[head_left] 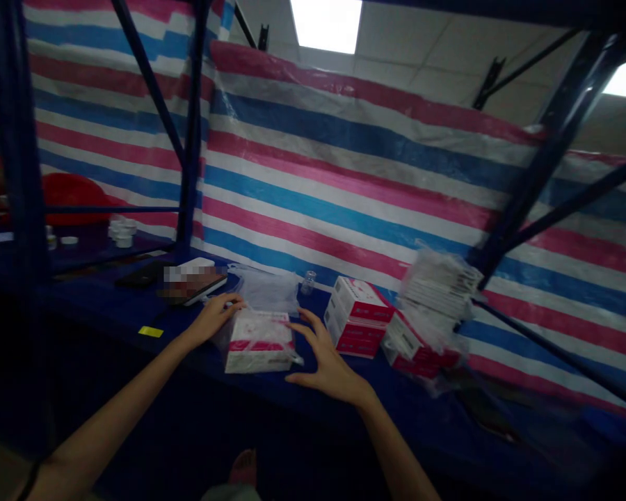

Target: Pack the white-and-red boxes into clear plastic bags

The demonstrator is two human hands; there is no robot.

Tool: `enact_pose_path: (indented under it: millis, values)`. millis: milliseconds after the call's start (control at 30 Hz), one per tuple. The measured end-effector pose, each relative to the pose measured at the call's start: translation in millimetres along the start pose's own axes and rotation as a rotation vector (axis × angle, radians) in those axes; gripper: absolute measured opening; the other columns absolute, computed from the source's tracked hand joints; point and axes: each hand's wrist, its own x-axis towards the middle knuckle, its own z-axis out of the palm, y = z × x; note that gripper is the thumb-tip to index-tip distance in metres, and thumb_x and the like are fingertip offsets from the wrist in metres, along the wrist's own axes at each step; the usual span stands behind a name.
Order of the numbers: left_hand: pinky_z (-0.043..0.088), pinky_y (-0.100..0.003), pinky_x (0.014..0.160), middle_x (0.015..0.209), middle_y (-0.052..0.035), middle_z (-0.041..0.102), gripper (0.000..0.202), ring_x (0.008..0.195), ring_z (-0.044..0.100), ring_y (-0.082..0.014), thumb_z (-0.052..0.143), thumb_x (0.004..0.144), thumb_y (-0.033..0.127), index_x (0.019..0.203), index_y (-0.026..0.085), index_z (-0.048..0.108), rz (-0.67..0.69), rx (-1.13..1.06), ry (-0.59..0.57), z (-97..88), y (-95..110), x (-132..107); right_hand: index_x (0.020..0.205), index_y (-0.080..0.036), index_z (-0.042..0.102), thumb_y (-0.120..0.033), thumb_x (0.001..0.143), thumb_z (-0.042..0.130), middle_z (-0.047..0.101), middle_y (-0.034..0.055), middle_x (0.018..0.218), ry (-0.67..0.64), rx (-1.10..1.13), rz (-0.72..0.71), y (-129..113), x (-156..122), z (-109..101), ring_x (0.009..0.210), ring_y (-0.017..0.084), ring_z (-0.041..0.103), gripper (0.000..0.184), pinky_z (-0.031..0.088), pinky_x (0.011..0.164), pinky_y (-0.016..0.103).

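A white and pink carton (261, 341) in a clear plastic bag lies at the front of the blue tabletop, between my two hands. My left hand (213, 320) reaches to its back left corner, fingers stretched out and touching the plastic; whether they pinch it is hard to tell. My right hand (331, 362) is spread at the carton's right side, thumb apart from the fingers, with fingertips close to its back right corner. Behind the carton lies a translucent plastic bag (268, 289). A small clear glass jar (308, 282) stands next to that bag.
To the right are stacked pink and white cartons (359, 316) and a plastic-wrapped pile (435, 292). On the left lie a dark phone-like object (142, 273), a yellow label (151, 332) and white jars (123, 235). Blue rack posts (192, 139) and a striped sheet (344, 174) stand behind.
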Motion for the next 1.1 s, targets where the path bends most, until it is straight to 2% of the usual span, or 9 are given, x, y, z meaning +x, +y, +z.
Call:
enact_pose_path:
  millis: [67, 167, 300, 400, 500, 600, 767, 933, 1100]
  values:
    - [0.042, -0.034, 0.085, 0.094, -0.0057, 0.064, 0.041, 0.092, 0.058, -0.0232, 0.038, 0.082, 0.051, 0.096, 0.018, 0.059, -0.053, -0.130, 0.032, 2.5, -6, -5, 0.141, -0.029, 0.014, -0.055, 0.055, 0.072, 0.000, 0.0072, 0.149, -0.127, -0.066, -0.063, -1, 27, -10, 0.136, 0.029, 0.005, 0.107, 0.015, 0.107, 0.049]
    - [0.044, -0.036, 0.088, 0.102, -0.0061, 0.064, 0.050, 0.098, 0.058, -0.0234, 0.041, 0.079, 0.057, 0.109, 0.019, 0.053, -0.154, -0.279, 0.118, 9.3, -11, -17, 0.143, -0.022, 0.002, -0.056, 0.050, 0.073, 0.001, 0.0139, 0.149, -0.360, -0.175, -0.075, 2, 76, -8, 0.135, 0.034, 0.003, 0.121, 0.006, 0.105, 0.056]
    - [0.049, -0.035, 0.081, 0.105, -0.0076, 0.064, 0.060, 0.097, 0.060, -0.0262, 0.048, 0.070, 0.067, 0.108, 0.020, 0.055, -0.321, -0.452, 0.126, 15.9, -11, -23, 0.138, -0.016, 0.025, -0.056, 0.047, 0.074, 0.038, 0.0164, 0.137, -0.618, -0.172, -0.032, 7, 117, 12, 0.121, 0.034, 0.040, 0.111, 0.033, 0.099, 0.047]
    - [0.051, -0.035, 0.076, 0.103, -0.0116, 0.064, 0.072, 0.095, 0.061, -0.0287, 0.051, 0.063, 0.072, 0.109, 0.017, 0.054, -0.401, -0.606, 0.108, 16.6, -3, -16, 0.136, -0.020, 0.029, -0.056, 0.046, 0.075, 0.043, 0.0172, 0.132, -0.469, -0.174, -0.067, 7, 109, 19, 0.117, 0.035, 0.043, 0.108, 0.035, 0.095, 0.050]
    - [0.050, -0.038, 0.079, 0.105, -0.0125, 0.063, 0.074, 0.095, 0.061, -0.0282, 0.044, 0.068, 0.072, 0.117, 0.016, 0.047, -0.386, -0.741, 0.017, 16.1, 9, -6, 0.139, -0.023, 0.021, -0.056, 0.050, 0.074, 0.037, 0.0147, 0.136, -0.288, -0.123, -0.117, 1, 75, 3, 0.122, 0.034, 0.037, 0.108, 0.029, 0.099, 0.052]
    - [0.043, -0.040, 0.092, 0.111, -0.0111, 0.061, 0.064, 0.105, 0.056, -0.0278, 0.035, 0.076, 0.068, 0.113, 0.018, 0.051, -0.251, -0.564, 0.003, 19.1, 13, 0, 0.138, -0.022, 0.020, -0.054, 0.051, 0.073, 0.036, 0.0120, 0.137, -0.155, -0.032, -0.053, -9, 26, -41, 0.122, 0.029, 0.038, 0.107, 0.031, 0.100, 0.045]
    - [0.024, -0.047, 0.105, 0.128, -0.0094, 0.050, 0.053, 0.122, 0.040, -0.0277, 0.043, 0.079, 0.055, 0.118, 0.020, 0.050, 0.072, 0.137, -0.050, 39.1, -9, 1, 0.139, -0.019, 0.016, -0.054, 0.055, 0.070, 0.028, 0.0128, 0.141, 0.202, -0.040, 0.156, -10, -59, -149, 0.126, 0.029, 0.033, 0.106, 0.029, 0.103, 0.043]
    - [0.023, -0.048, 0.105, 0.132, -0.0112, 0.046, 0.051, 0.123, 0.039, -0.0270, 0.038, 0.084, 0.048, 0.124, 0.018, 0.047, 0.036, 0.332, -0.223, 52.8, -21, -4, 0.135, -0.017, 0.024, -0.056, 0.056, 0.068, 0.042, 0.0167, 0.130, 0.589, -0.286, 0.518, 46, -101, -236, 0.113, 0.033, 0.047, 0.098, 0.042, 0.090, 0.046]
    - [0.032, -0.042, 0.097, 0.114, -0.0079, 0.059, 0.033, 0.109, 0.051, -0.0250, 0.039, 0.085, 0.031, 0.110, 0.021, 0.058, 0.113, 0.383, -0.165, 44.4, -6, -9, 0.132, -0.008, 0.030, -0.056, 0.056, 0.068, 0.050, 0.0234, 0.121, 0.536, -0.386, 0.822, 137, -99, -240, 0.101, 0.034, 0.056, 0.098, 0.046, 0.082, 0.045]
